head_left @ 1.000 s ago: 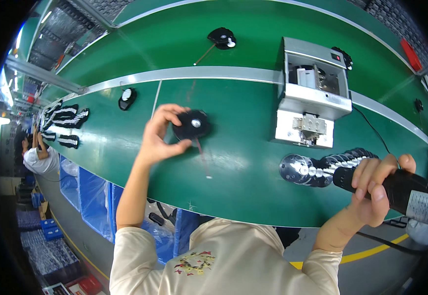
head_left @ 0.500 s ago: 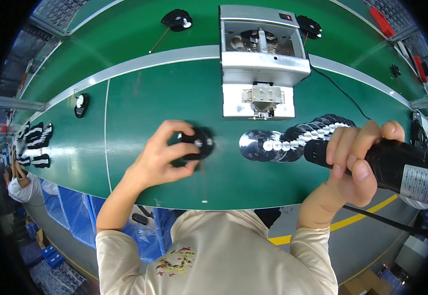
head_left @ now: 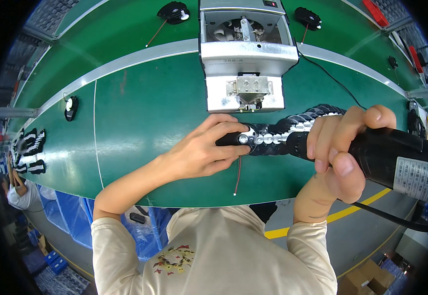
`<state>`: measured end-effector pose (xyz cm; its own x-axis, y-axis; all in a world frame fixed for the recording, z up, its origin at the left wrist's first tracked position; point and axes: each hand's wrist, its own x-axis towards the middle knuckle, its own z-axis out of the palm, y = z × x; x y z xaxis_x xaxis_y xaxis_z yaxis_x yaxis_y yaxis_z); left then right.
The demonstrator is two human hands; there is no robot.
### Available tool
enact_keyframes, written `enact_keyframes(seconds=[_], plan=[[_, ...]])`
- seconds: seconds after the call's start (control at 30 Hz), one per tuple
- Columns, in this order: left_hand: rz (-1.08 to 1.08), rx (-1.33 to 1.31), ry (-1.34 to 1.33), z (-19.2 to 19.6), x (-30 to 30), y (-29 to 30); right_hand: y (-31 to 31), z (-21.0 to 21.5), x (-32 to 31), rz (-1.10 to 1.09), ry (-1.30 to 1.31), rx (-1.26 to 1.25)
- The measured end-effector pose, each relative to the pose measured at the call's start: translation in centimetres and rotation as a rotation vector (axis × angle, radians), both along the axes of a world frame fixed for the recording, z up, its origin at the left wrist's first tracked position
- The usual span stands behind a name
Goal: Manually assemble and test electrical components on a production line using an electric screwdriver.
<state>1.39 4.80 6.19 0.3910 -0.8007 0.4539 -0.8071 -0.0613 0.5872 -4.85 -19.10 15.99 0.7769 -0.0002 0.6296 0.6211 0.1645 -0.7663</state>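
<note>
My left hand (head_left: 209, 147) is closed around a small black housing (head_left: 229, 139) with a silvery round fitting at its right end. A thin red wire (head_left: 237, 177) trails from it toward the near table edge. The housing sits against the left end of a row of overlapping black pieces with pale round centres (head_left: 317, 114), so where it ends and the row begins is hard to tell. My right hand (head_left: 344, 147) grips a thick black corded power tool (head_left: 396, 155), held sideways above the row. Its narrower front end points left; the tip is not distinguishable.
Just beyond the hands stands a silver metal machine (head_left: 246, 56) with an open top. On the green table (head_left: 140, 108) lies another black piece (head_left: 71, 108) at left. More wired black pieces (head_left: 173, 13) lie past the metal rail. Another person (head_left: 18, 189) works at far left.
My left hand has moved right with the black housing, bringing it up to the row. The tool in my right hand has shifted slightly left, while the whole view has also shifted.
</note>
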Motion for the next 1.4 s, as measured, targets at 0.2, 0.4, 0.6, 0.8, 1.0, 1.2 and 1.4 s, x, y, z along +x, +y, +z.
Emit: enact_keyframes(seconds=[0.2, 0.4, 0.6, 0.8, 1.0, 1.2, 1.4], plan=[[0.009, 0.056, -0.003, 0.9, -0.2, -0.4, -0.2, 0.0, -0.4, -0.056, 0.025, 0.01], [-0.009, 0.091, 0.021, 1.2, -0.3, -0.7, -1.3, 0.5, 1.3, 0.156, -0.062, -0.017], [-0.04, 0.078, 0.076, 0.2, 0.1, -1.4, 1.6, 1.9, 2.2, 0.036, -0.022, 0.053], [-0.001, 0.067, 0.035, -0.1, -0.2, -0.4, 4.0, 3.3, 5.3, -0.032, 0.067, 0.048], [0.038, 0.059, 0.031, -0.1, -0.4, 1.5, 5.1, 2.6, 6.8, -0.109, 0.125, 0.007], [0.044, 0.01, 0.02, -0.2, -0.2, 1.7, 5.8, 2.8, 7.5, -0.169, 0.136, -0.069], [0.034, 0.0, 0.015, -0.5, -0.1, 1.5, 3.9, 3.1, 6.4, -0.005, 0.056, -0.08]])
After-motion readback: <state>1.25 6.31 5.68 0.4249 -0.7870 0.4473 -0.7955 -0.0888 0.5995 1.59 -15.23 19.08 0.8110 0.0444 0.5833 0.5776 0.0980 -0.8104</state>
